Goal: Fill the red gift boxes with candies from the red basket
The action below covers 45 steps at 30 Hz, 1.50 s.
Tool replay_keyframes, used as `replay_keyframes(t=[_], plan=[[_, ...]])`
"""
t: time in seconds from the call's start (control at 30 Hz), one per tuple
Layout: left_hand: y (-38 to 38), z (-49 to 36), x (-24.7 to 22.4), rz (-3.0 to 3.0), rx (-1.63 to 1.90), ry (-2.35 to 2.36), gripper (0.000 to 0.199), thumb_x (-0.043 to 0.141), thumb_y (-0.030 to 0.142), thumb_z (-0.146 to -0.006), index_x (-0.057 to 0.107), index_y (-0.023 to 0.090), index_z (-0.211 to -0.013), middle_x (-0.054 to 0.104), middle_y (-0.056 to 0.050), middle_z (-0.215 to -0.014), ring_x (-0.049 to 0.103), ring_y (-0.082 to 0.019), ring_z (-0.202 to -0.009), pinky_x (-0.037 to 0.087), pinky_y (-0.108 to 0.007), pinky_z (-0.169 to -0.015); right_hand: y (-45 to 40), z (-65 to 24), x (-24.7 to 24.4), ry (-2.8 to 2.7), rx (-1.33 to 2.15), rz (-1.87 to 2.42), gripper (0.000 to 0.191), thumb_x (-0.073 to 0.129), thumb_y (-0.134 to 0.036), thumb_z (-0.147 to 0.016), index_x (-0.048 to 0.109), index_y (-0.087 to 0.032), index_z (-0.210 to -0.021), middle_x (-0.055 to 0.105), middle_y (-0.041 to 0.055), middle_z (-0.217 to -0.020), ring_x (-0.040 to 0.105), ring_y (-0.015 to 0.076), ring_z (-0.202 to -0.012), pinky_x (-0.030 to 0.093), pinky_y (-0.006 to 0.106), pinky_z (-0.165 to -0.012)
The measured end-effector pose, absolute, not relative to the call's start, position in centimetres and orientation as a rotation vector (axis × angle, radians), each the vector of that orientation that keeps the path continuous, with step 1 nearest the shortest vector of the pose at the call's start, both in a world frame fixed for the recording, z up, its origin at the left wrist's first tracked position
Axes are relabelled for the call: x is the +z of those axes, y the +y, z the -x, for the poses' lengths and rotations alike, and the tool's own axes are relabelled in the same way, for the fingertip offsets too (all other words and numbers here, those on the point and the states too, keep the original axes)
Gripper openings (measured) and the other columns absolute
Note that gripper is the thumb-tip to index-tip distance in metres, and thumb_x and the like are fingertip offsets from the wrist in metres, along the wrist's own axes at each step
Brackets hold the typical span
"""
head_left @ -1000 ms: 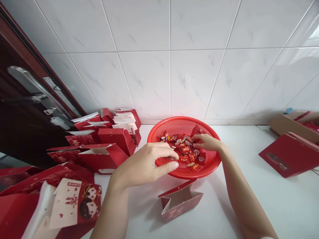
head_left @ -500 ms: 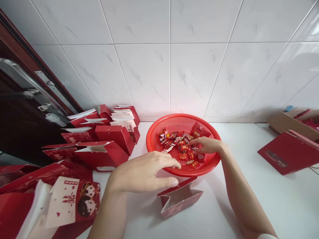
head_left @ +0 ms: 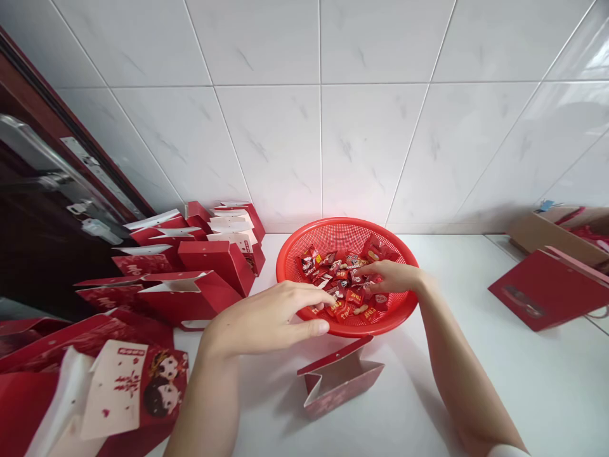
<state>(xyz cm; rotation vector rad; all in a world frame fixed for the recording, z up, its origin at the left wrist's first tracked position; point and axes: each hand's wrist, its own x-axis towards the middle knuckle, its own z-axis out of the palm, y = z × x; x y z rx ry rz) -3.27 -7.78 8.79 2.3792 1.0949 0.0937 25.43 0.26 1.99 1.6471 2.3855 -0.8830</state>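
A red plastic basket [head_left: 291, 244] with mesh walls stands on the white counter and holds several wrapped candies [head_left: 354, 297], mostly red. My right hand [head_left: 392, 277] reaches into it from the right, its fingers apart and touching the candies. Over the basket's near left rim hovers my left hand [head_left: 280, 317], fingers stretched forward and thumb apart, with nothing in it. In front of the basket a small red paper gift box [head_left: 340, 384] stands with its top open; its inside looks bare where it shows.
Several red gift boxes [head_left: 216, 254] stand in rows on the left, beside a dark door [head_left: 33, 235] with a metal handle. On the right are a red paper bag [head_left: 542, 289] and a cardboard box [head_left: 537, 235]. A tiled wall [head_left: 356, 152] closes off the back.
My left hand has shifted slightly forward, its fingertips now over the basket. Candies in the middle have been moved about by my right hand, which stays in the basket. The view has shifted slightly.
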Motion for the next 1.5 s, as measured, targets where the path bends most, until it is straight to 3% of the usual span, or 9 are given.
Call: replay_keyframes(t=[0.2, 0.43, 0.63, 0.83, 1.1, 1.23, 1.33, 1.4, 1.5], plan=[[-7.5, 3.7, 9.1, -2.342, 0.151, 1.227, 0.043, 0.047, 0.041, -0.101, 0.072, 0.026, -0.133, 0.071, -0.003, -0.141, 0.065, -0.029, -0.131, 0.051, -0.037, -0.109, 0.0, -24.8, 2.7, 2.39, -0.819, -1.711, 0.063, 0.062, -0.029, -0.095, 0.052, -0.027, -0.158, 0.059, 0.0106, -0.153, 0.052, 0.0367, -0.143, 0.045, 0.046, -0.115], [-7.7, 4.4, 9.0, -2.309, 0.174, 1.291, 0.049, 0.048, 0.049, -0.099, 0.071, 0.027, -0.137, 0.07, -0.004, -0.143, 0.063, -0.032, -0.133, 0.047, -0.044, -0.115, -0.2, -22.6, 3.8, 2.505, -0.751, -1.407, 0.055, 0.061, -0.022, -0.095, 0.062, -0.029, -0.149, 0.067, 0.009, -0.141, 0.06, 0.0341, -0.131, 0.051, 0.041, -0.103], [-7.6, 4.7, 8.6, -2.32, 0.242, 1.298, 0.046, 0.052, 0.049, -0.098, 0.073, 0.028, -0.134, 0.072, -0.004, -0.14, 0.065, -0.031, -0.131, 0.05, -0.043, -0.112, 0.4, -19.9, 3.3, 2.461, -0.598, -1.224, 0.072, 0.061, -0.01, -0.089, 0.049, -0.024, -0.158, 0.064, 0.0144, -0.145, 0.062, 0.0345, -0.129, 0.054, 0.039, -0.093], [-7.4, 4.7, 8.5, -2.33, 0.299, 1.27, 0.042, 0.056, 0.048, -0.097, 0.075, 0.029, -0.129, 0.075, -0.003, -0.136, 0.068, -0.029, -0.127, 0.054, -0.038, -0.106, 0.2, -18.6, 1.8, 2.588, -0.503, -1.091, 0.077, 0.058, 0.004, -0.077, 0.058, -0.023, -0.148, 0.07, 0.0127, -0.133, 0.068, 0.0321, -0.118, 0.052, 0.032, -0.081], [-7.5, 4.5, 8.9, -2.321, 0.223, 1.307, 0.043, 0.054, 0.048, -0.098, 0.073, 0.031, -0.133, 0.073, -0.001, -0.139, 0.065, -0.029, -0.132, 0.053, -0.038, -0.109, 0.0, -18.1, 1.0, 2.539, -0.577, -1.078, 0.03, 0.073, -0.007, -0.077, 0.076, -0.017, -0.106, 0.073, 0.0089, -0.096, 0.068, 0.0247, -0.075, 0.042, 0.028, -0.057], [-7.4, 4.5, 8.9, -2.316, 0.213, 1.297, 0.043, 0.053, 0.048, -0.099, 0.073, 0.031, -0.133, 0.072, -0.001, -0.141, 0.065, -0.029, -0.132, 0.054, -0.037, -0.108, 0.5, -19.0, 1.7, 2.561, -0.607, -1.143, 0.016, 0.077, -0.019, -0.081, 0.074, -0.016, -0.096, 0.071, 0.0081, -0.092, 0.065, 0.0228, -0.072, 0.041, 0.029, -0.055], [-7.2, 4.5, 8.7, -2.323, 0.245, 1.296, 0.043, 0.053, 0.046, -0.1, 0.072, 0.03, -0.134, 0.072, -0.002, -0.141, 0.065, -0.028, -0.132, 0.054, -0.038, -0.109, 0.7, -20.3, 2.5, 2.768, -0.875, -1.191, 0.021, 0.068, -0.023, -0.091, 0.073, -0.017, -0.11, 0.073, 0.0071, -0.096, 0.067, 0.0218, -0.08, 0.049, 0.03, -0.067], [-7.0, 4.4, 8.5, -2.332, 0.289, 1.303, 0.045, 0.053, 0.046, -0.101, 0.068, 0.029, -0.14, 0.07, -0.003, -0.144, 0.064, -0.029, -0.134, 0.052, -0.039, -0.111, 0.4, -21.1, 3.0, 2.94, -1.319, -1.159, 0.027, 0.064, -0.027, -0.095, 0.071, -0.017, -0.119, 0.074, 0.0072, -0.103, 0.067, 0.0207, -0.085, 0.054, 0.032, -0.075], [-6.7, 3.9, 8.0, -2.342, 0.433, 1.331, 0.052, 0.053, 0.048, -0.101, 0.059, 0.03, -0.149, 0.062, -0.003, -0.153, 0.058, -0.03, -0.141, 0.049, -0.041, -0.116, -0.6, -21.7, 3.6, 2.939, -1.99, -1.012, 0.03, 0.061, -0.039, -0.1, 0.072, -0.015, -0.116, 0.073, 0.0065, -0.1, 0.066, 0.0176, -0.082, 0.056, 0.03, -0.073]])
